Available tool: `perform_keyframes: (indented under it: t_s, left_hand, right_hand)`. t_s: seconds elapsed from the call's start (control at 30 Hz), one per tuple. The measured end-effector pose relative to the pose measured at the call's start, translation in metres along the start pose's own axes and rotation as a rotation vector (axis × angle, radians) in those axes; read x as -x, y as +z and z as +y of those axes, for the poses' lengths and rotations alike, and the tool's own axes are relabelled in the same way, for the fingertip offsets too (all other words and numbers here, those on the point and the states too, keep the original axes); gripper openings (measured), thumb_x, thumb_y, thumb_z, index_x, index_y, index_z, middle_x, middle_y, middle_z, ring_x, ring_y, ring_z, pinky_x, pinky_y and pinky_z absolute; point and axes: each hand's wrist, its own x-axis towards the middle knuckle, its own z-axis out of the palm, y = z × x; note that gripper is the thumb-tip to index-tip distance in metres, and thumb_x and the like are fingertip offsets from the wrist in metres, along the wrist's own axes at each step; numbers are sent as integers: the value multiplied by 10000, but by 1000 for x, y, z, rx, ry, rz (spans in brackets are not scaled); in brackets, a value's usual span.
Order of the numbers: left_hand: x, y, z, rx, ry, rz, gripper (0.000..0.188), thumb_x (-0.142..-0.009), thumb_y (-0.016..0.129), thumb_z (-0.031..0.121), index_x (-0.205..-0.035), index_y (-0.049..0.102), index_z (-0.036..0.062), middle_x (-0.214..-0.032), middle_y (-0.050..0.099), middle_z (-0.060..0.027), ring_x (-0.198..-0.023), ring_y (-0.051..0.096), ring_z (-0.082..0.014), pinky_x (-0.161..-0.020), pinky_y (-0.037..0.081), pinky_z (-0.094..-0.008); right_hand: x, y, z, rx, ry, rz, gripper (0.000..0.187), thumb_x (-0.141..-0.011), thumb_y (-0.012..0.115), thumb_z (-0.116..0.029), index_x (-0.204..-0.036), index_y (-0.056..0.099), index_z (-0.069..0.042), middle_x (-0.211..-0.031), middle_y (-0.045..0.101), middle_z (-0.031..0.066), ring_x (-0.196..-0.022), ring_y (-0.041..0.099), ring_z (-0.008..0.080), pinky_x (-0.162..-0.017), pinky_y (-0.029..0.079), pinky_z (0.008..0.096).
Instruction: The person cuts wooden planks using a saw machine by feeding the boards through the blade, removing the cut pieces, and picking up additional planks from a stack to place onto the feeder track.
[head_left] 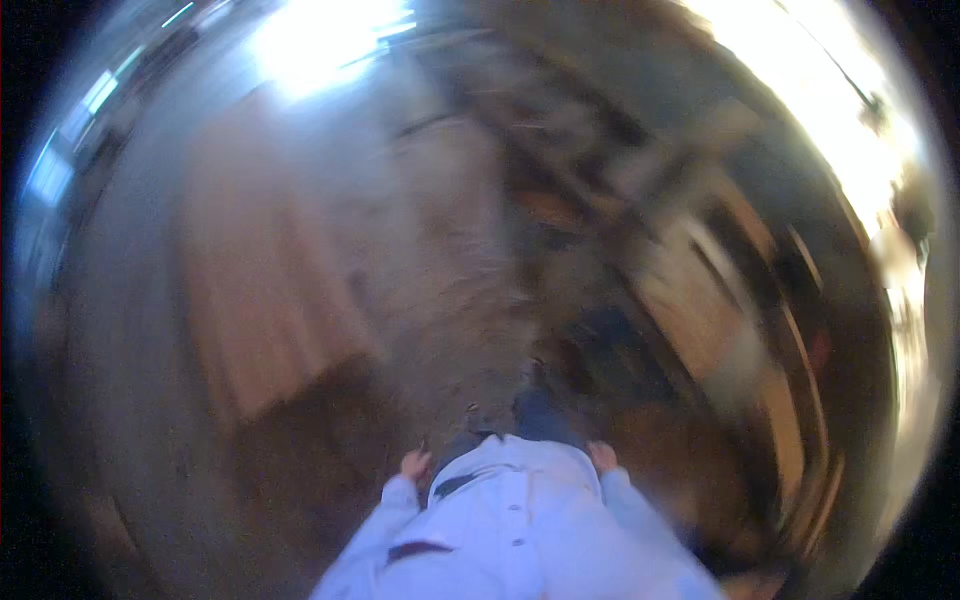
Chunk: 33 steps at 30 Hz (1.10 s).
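Both arms hang down beside my body in light, pale-blue sleeves. My left hand (415, 464) is low at my left side, next to the hem of my light shirt (513, 490). Its fingers look curled, and a small thin dark shape shows at them, too blurred to name. On the other side, my right hand (602, 456) hangs close to my hip, partly behind the sleeve and shirt. Its fingers are too small and smeared to read. Neither hand visibly touches any of the larger things around me.
Motion blurs the surroundings. A large pinkish-brown flat stack or panel (270, 270) lies ahead on the left. Along the right, pale boards or frames (700, 300) stand among dark shapes. A brownish floor (450, 310) runs between them, with bright light at the far right.
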Motion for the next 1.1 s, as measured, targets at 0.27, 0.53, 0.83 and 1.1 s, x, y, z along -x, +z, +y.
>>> perform_keyframes:
  t_s: [0.27,0.53,0.83,1.1]
  left_hand:
    - [0,51,17,23,-87,460,443,-861,609,473,-817,759,59,-769,720,-155,-794,702,-325,-767,539,-439]
    - [42,15,29,303,-290,346,432,-885,593,460,-807,766,72,-757,728,-116,-750,713,-261,-781,538,-399]
    - [53,-9,77,528,-432,497,421,-851,626,408,-819,739,4,-843,711,-209,-860,686,-372,-813,522,-448]
    - [55,-5,66,479,-466,731,390,-845,618,367,-837,723,-9,-835,704,-228,-769,695,-343,-733,522,-441]
  right_hand:
    - [-114,-69,-38,92,-190,-455,399,-927,519,-411,-935,739,-79,-883,702,210,-872,662,386,-812,509,477]
    - [-266,22,-29,-617,91,-370,315,-951,600,-286,-1058,617,9,-891,650,106,-757,676,263,-627,555,393]
    - [-334,5,-90,-619,66,-442,323,-965,599,-259,-1123,612,23,-965,668,115,-785,692,215,-597,554,325]
    - [-305,-45,-79,84,-256,-618,536,-924,524,-477,-931,711,26,-970,692,246,-986,658,390,-883,494,458]
